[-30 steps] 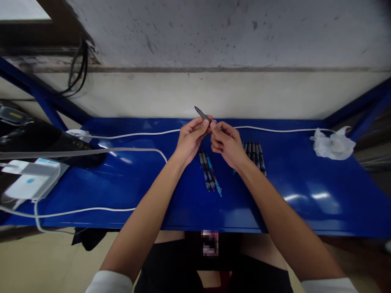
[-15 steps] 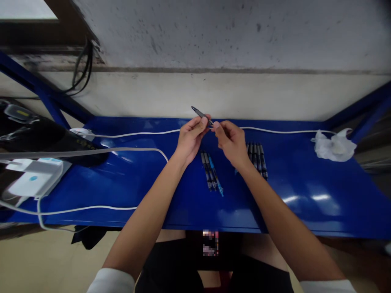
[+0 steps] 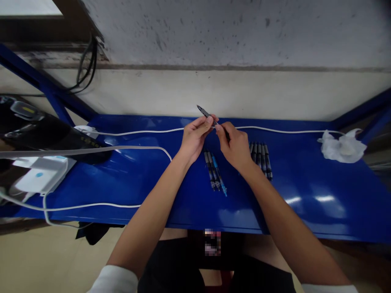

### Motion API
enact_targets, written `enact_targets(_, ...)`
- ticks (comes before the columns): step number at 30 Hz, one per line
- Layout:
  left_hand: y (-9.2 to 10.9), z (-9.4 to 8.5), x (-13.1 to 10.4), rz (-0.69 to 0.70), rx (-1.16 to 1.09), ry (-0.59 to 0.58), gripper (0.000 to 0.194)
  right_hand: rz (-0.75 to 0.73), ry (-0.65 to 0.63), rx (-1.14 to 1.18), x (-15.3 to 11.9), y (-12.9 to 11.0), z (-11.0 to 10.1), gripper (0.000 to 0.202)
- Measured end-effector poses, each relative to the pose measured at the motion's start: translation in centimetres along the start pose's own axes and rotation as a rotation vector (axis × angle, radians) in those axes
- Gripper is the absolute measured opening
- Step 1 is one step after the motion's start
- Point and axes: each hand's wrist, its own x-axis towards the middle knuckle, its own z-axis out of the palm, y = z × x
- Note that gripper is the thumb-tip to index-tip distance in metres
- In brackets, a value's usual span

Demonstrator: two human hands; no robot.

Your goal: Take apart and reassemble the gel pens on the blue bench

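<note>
A grey-and-black pen [image 3: 203,110] is held above the blue table, tilted with its dark tip pointing up and to the left. My left hand [image 3: 194,137] is closed around its middle, thumb on top. At the rear of the pen, my right hand [image 3: 236,145] is closed in a pinch; its fingers hide most of that end. Below and between the hands lie two dark pens [image 3: 210,170] and a blue pen [image 3: 219,174] side by side. Beside my right wrist is a row of several dark pens [image 3: 261,158], partly covered by the hand.
The blue table [image 3: 183,203] runs along a stained wall. White cables cross it behind my hands and on the left. A white plug adapter [image 3: 42,177] and a black cylindrical object [image 3: 67,138] are at the left. A crumpled white plastic bag [image 3: 342,147] lies far right.
The whole view has shifted slightly, so everything sits a little further right. Both hands stay on the pen, and the pens on the table have not moved.
</note>
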Motion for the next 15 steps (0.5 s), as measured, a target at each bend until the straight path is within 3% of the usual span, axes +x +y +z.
enact_targets(2,0.1,-0.1,0.0,-0.021,-0.009,-0.040,0.026,0.082,-0.079,0.151,0.0,-0.3,-0.2,0.048)
enact_targets(5,0.4,-0.2,0.0,-0.067,-0.018,-0.075,0.028,0.359,-0.324,0.567,0.3,-1.1,-0.4,0.051)
enact_targets(7,0.6,-0.3,0.0,-0.077,-0.025,-0.083,0.027,0.467,-0.414,0.714,0.4,-1.5,-0.4,0.049)
enact_targets(9,0.7,-0.3,0.1,-0.064,-0.028,-0.061,0.025,0.437,-0.345,0.699,0.4,-1.6,-0.2,0.047)
enact_targets(12,0.4,-0.3,0.1,-0.029,-0.015,0.004,0.024,0.240,-0.112,0.471,0.0,-1.3,0.1,0.044)
enact_targets(15,0.3,-0.3,0.1,-0.026,-0.018,0.004,0.025,0.148,-0.062,0.359,-0.3,-1.1,0.3,0.043)
